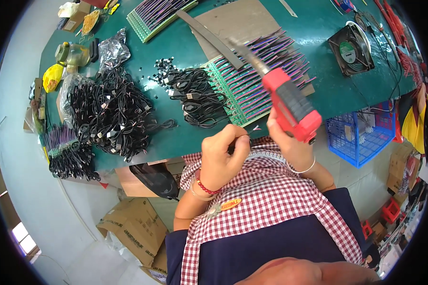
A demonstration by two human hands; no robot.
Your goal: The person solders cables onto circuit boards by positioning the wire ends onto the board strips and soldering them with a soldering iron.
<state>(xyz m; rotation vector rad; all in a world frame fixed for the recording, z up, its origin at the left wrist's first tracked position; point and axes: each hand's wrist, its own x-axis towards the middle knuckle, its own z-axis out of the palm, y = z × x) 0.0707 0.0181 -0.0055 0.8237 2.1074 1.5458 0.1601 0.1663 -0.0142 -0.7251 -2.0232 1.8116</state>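
Observation:
My right hand is wrapped round the lower end of a red and black pistol-shaped tool. The tool's metal nozzle points up and left over a green circuit board panel with rows of purple and pink wires. Closed in a pinch, my left hand is in front of the table edge; a bit of something dark shows at its fingers, too small to name. Just beyond that hand lie black cable bundles with USB plugs. A long metal strip rests across the panel's far corner.
A large heap of black cables covers the left of the green table. Small black parts lie scattered beside it. A square fan stands at right, above a blue plastic basket. Cardboard boxes stand below left.

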